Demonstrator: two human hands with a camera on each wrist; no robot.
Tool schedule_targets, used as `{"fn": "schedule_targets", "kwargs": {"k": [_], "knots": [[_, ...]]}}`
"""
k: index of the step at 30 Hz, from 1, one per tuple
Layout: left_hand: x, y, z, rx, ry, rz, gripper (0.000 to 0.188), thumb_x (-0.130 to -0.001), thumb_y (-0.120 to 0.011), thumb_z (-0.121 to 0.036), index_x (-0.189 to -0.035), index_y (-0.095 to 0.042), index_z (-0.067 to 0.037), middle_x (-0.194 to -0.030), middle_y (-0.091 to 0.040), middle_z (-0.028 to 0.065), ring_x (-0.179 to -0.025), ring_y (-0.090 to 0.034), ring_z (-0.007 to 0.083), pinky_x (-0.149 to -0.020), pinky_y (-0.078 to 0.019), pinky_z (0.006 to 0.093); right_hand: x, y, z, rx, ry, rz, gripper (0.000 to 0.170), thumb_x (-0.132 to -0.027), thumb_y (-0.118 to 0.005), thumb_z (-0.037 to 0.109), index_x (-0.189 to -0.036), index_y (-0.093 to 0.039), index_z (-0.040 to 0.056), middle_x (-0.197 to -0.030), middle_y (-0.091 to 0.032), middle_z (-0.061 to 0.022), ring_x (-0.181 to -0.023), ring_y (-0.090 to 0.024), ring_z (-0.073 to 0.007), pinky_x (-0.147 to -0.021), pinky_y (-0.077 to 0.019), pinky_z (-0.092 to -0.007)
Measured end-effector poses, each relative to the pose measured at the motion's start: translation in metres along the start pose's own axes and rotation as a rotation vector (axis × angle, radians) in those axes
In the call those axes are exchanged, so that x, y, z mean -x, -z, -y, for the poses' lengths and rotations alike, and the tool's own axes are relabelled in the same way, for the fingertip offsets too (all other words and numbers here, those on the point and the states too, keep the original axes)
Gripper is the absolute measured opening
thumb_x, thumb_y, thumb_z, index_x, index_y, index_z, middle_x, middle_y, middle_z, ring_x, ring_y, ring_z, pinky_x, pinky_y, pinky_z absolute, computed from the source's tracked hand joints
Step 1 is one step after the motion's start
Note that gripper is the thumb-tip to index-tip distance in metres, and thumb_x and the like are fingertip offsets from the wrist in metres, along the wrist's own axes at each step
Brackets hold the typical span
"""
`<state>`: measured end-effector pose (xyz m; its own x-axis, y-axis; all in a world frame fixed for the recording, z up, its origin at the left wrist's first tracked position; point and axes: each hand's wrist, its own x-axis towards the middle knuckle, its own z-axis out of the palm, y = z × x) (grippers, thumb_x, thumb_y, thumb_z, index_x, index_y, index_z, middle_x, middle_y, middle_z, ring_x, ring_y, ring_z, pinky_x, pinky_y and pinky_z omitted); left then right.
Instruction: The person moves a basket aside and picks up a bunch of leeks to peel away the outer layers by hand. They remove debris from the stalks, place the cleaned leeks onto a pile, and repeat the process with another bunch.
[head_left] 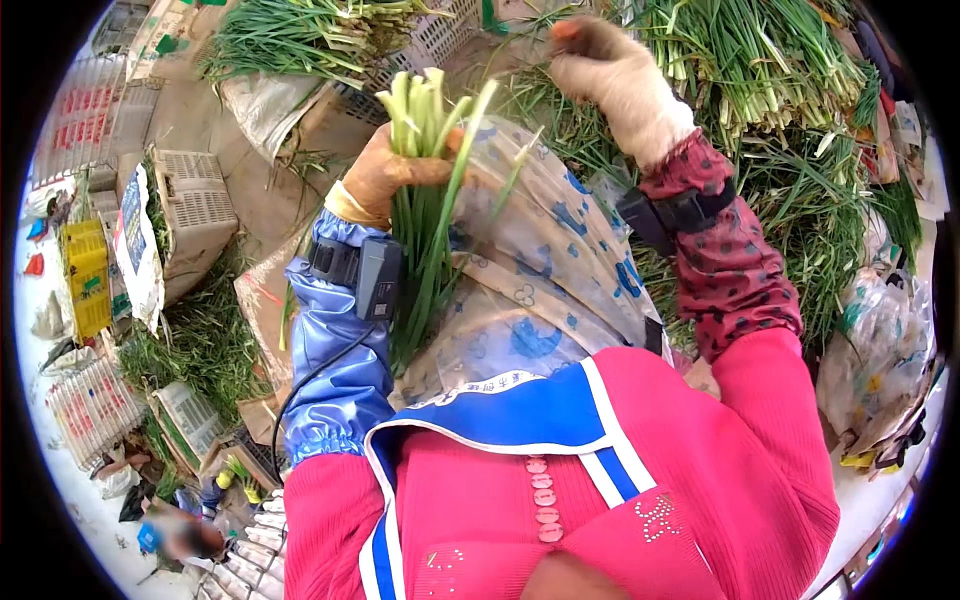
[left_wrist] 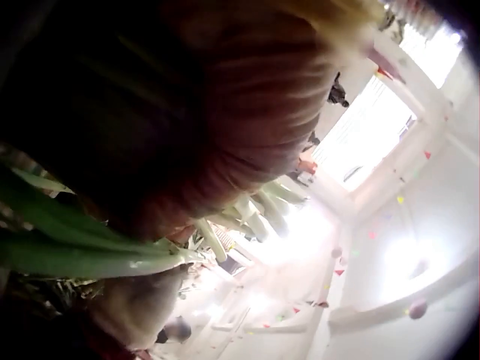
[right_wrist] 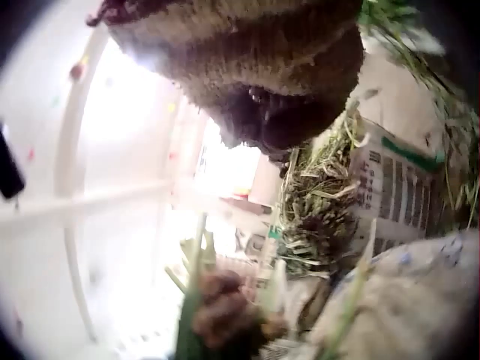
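My gloved left hand (head_left: 398,172) grips a bunch of green stalks (head_left: 425,225), pale cut ends upward, leaves hanging over the patterned apron (head_left: 540,260). In the left wrist view the left hand (left_wrist: 247,112) is dark and close, with pale stalk ends (left_wrist: 262,214) beside it. My gloved right hand (head_left: 615,85) is raised to the upper right, apart from the bunch, blurred at the fingertips. The right wrist view shows the right hand's glove (right_wrist: 255,60) with fingers bent in shadow; whether they hold anything is unclear. One loose stalk (head_left: 518,172) slants beside the bunch.
Piles of long green leaves lie at the upper right (head_left: 750,70) and upper left (head_left: 300,35). A pale crate (head_left: 197,205) and a yellow crate (head_left: 86,275) stand at left. Trimmed leaves (head_left: 200,345) cover the floor. A plastic bag (head_left: 875,350) is at right.
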<state>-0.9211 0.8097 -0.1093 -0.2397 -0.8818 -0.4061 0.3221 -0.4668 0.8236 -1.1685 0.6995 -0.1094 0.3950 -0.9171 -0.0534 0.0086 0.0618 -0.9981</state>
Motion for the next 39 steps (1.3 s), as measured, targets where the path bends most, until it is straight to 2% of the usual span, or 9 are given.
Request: {"fn": "schedule_targets", "kwargs": {"k": [4,7,15,21,24,30,32,36,39], "knots": [[-0.001,0.009,0.003,0.026,-0.151,0.033,0.048,-0.065,-0.077,-0.012,-0.107,-0.056,0.0,-0.08,-0.063,0.0094,-0.066,-0.06,0.021,-0.076,-0.0523,0.0326,0.025,-0.036,0.02,1.077,0.43,0.41,0.077,-0.055,-0.077,0.005,-0.127,-0.053,0.0146,-0.143,-0.039,-0.0166,-0.129,-0.042,-0.0373,-0.102,-0.0427,-0.0418],[-0.003,0.015,0.006,0.046,-0.108,0.101,0.044,-0.065,-0.076,-0.007,-0.104,-0.057,0.001,-0.081,-0.064,0.0105,-0.07,-0.062,0.0224,-0.074,-0.0525,0.0338,0.022,-0.062,-0.012,1.197,0.705,0.309,0.063,-0.066,-0.072,0.011,-0.126,-0.053,0.0145,-0.142,-0.039,-0.0157,-0.128,-0.042,-0.0358,-0.099,-0.0442,-0.0413],[0.001,0.029,0.005,0.058,-0.179,0.094,0.046,-0.069,-0.078,-0.009,-0.108,-0.056,0.0,-0.082,-0.065,0.0133,-0.077,-0.065,0.0267,-0.085,-0.0514,0.0417,0.037,-0.051,0.009,1.077,0.403,0.564,0.025,-0.081,-0.064,0.022,-0.105,-0.063,0.0145,-0.08,-0.065,-0.0116,-0.071,-0.065,-0.033,-0.065,-0.0534,-0.0397],[0.002,0.052,-0.001,0.098,-0.323,0.126,0.045,-0.072,-0.076,-0.011,-0.111,-0.056,-0.003,-0.085,-0.065,0.0143,-0.081,-0.064,0.0291,-0.092,-0.0473,0.0498,0.061,0.066,-0.015,1.373,0.058,0.519,0.026,-0.085,-0.062,0.019,-0.11,-0.064,0.0101,-0.091,-0.068,-0.0147,-0.084,-0.066,-0.0311,-0.073,-0.0539,-0.0392],[0.008,0.054,-0.012,0.12,-0.325,0.13,0.045,-0.073,-0.075,-0.011,-0.113,-0.055,-0.003,-0.088,-0.064,0.0143,-0.082,-0.065,0.0289,-0.086,-0.0509,0.0457,0.06,0.11,-0.009,1.86,-0.532,0.686,0.028,-0.078,-0.068,0.024,-0.103,-0.066,0.0105,-0.093,-0.068,-0.0117,-0.088,-0.066,-0.0312,-0.077,-0.0537,-0.0413],[-0.002,0.011,-0.039,0.035,-0.166,-0.093,0.042,-0.077,-0.073,-0.01,-0.114,-0.055,-0.005,-0.093,-0.064,0.0117,-0.079,-0.065,0.0243,-0.073,-0.0544,0.0379,0.065,-0.011,0.063,1.553,0.062,0.731,0.067,-0.063,-0.077,0.018,-0.124,-0.053,0.0078,-0.132,-0.051,-0.0145,-0.124,-0.047,-0.0318,-0.097,-0.0447,-0.0386],[-0.005,-0.001,-0.062,0.007,-0.145,-0.157,0.04,-0.077,-0.073,-0.007,-0.114,-0.057,-0.005,-0.093,-0.065,0.0121,-0.078,-0.066,0.0242,-0.071,-0.0552,0.0361,0.066,-0.033,-0.001,1.452,0.602,0.551,0.075,-0.063,-0.079,0.023,-0.128,-0.046,0.0091,-0.135,-0.047,-0.0127,-0.124,-0.047,-0.0322,-0.099,-0.0427,-0.0403],[0.008,0.007,-0.098,0.114,-0.216,-0.194,0.037,-0.077,-0.072,0.0,-0.112,-0.059,-0.006,-0.091,-0.067,0.0108,-0.075,-0.068,0.0221,-0.067,-0.0568,0.0317,0.059,-0.071,0.018,1.175,0.24,0.683,0.035,-0.079,-0.062,0.017,-0.113,-0.054,0.0092,-0.077,-0.064,-0.0155,-0.074,-0.064,-0.0362,-0.064,-0.0515,-0.0438],[0.013,0.027,-0.105,0.198,-0.305,-0.223,0.038,-0.078,-0.072,-0.001,-0.113,-0.06,-0.006,-0.092,-0.067,0.0116,-0.076,-0.068,0.0226,-0.067,-0.0576,0.0326,0.065,-0.028,0.034,1.12,0.277,0.674,0.025,-0.081,-0.06,0.018,-0.104,-0.061,0.01,-0.081,-0.065,-0.014,-0.077,-0.065,-0.0333,-0.067,-0.0515,-0.0432]]}}
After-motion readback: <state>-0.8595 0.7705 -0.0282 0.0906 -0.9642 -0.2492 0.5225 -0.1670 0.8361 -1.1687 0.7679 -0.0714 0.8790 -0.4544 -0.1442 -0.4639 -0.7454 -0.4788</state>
